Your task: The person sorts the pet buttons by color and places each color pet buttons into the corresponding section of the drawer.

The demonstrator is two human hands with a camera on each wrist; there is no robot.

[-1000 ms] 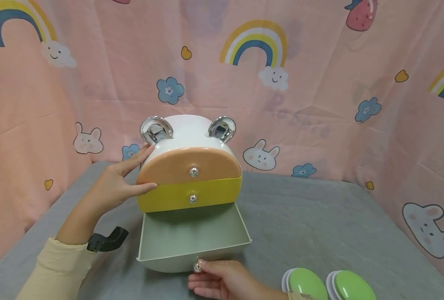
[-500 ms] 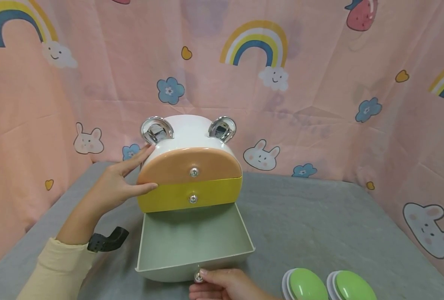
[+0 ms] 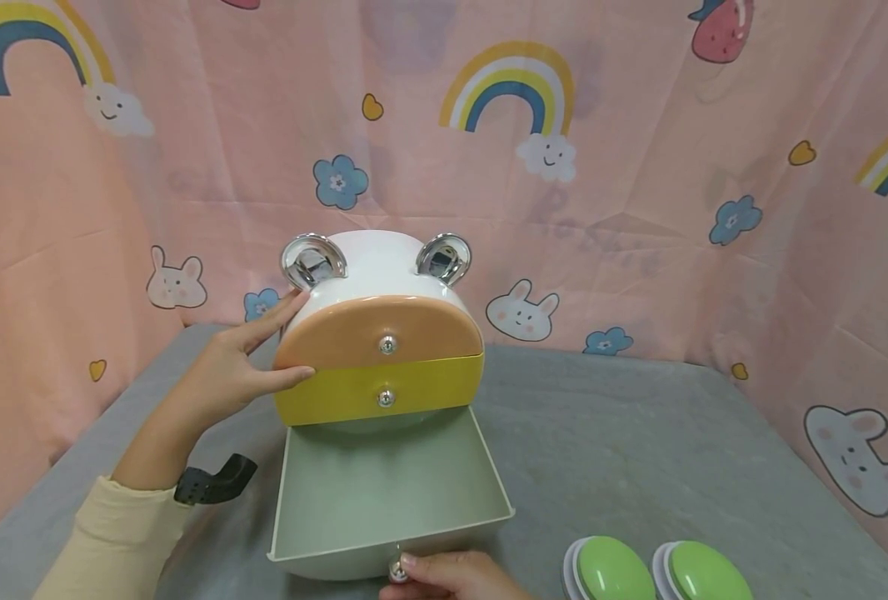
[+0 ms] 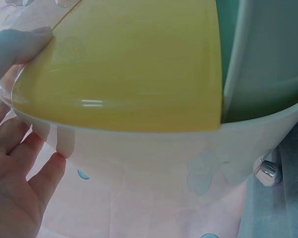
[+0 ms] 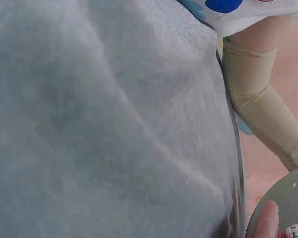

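Observation:
A small drawer cabinet (image 3: pixel 378 260) with a white shell and two silver ears stands on the grey cloth. Its orange drawer (image 3: pixel 339 331) and yellow drawer (image 3: pixel 339 397) are closed. The pale green bottom drawer (image 3: pixel 384 483) is pulled far out, with nothing seen inside. My left hand (image 3: pixel 226 371) steadies the cabinet from the left, thumb against the front; in the left wrist view the spread fingers (image 4: pixel 47 181) touch the white side. At the front, my right hand (image 3: pixel 459 575) pinches the bottom drawer's silver knob (image 3: pixel 398 572). The frame's lower edge cuts that hand off.
Two round green push lights or buttons (image 3: pixel 612 568) with white bases lie to the right of the right hand. A grey cloth (image 3: pixel 601 442) covers the table. Behind it hangs a pink printed curtain (image 3: pixel 639 100). A black wrist strap (image 3: pixel 215 481) sits on the left wrist.
The green bottom drawer has slid further out towards me, the right hand drawing it by the knob. My left hand and the cabinet body have stayed in place.

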